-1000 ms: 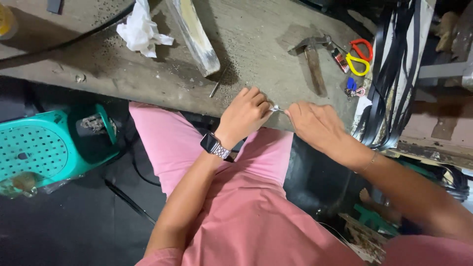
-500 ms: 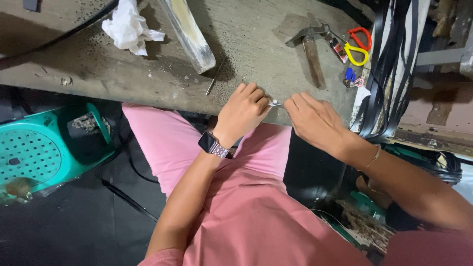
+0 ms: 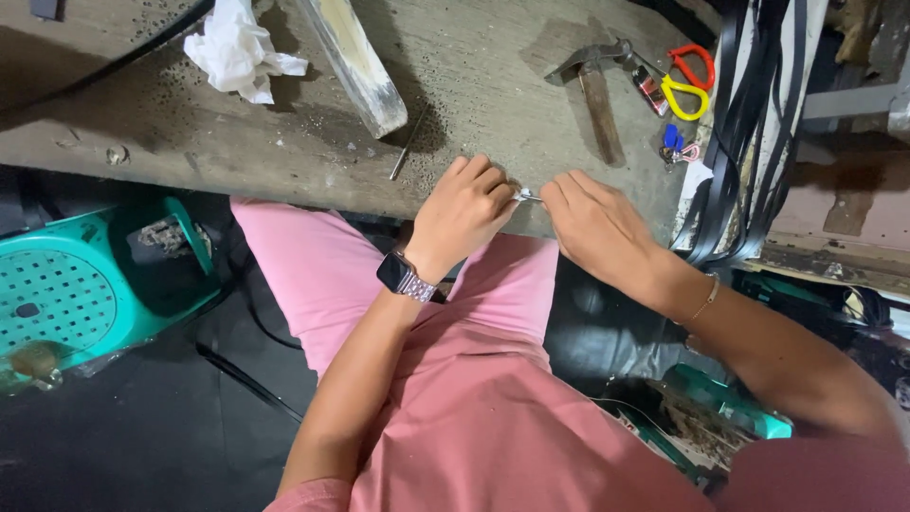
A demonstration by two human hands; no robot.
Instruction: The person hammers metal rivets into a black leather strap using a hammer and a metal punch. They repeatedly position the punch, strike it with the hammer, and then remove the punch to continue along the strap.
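My left hand point(image 3: 464, 213) and my right hand point(image 3: 597, 228) meet at the near edge of a worn wooden workbench point(image 3: 284, 133). Between their fingertips both hands pinch a small thin silvery metal piece point(image 3: 527, 196). Most of that piece is hidden by the fingers, so its shape is unclear. A watch with a metal band point(image 3: 403, 277) sits on my left wrist, and a thin bracelet point(image 3: 703, 301) on my right. My lap in pink cloth point(image 3: 455, 379) lies below the hands.
On the bench lie a hammer point(image 3: 597, 90), a crumpled white rag point(image 3: 237, 52), a pale wooden bar point(image 3: 355, 57), a thin nail-like rod point(image 3: 406, 152) and red and yellow loops point(image 3: 687, 81). Black straps point(image 3: 749, 123) hang at right. A teal plastic stool point(image 3: 85, 284) stands at left.
Both hands stay together on the small metal piece at the bench edge. The view has shifted slightly; nothing was let go or picked up.
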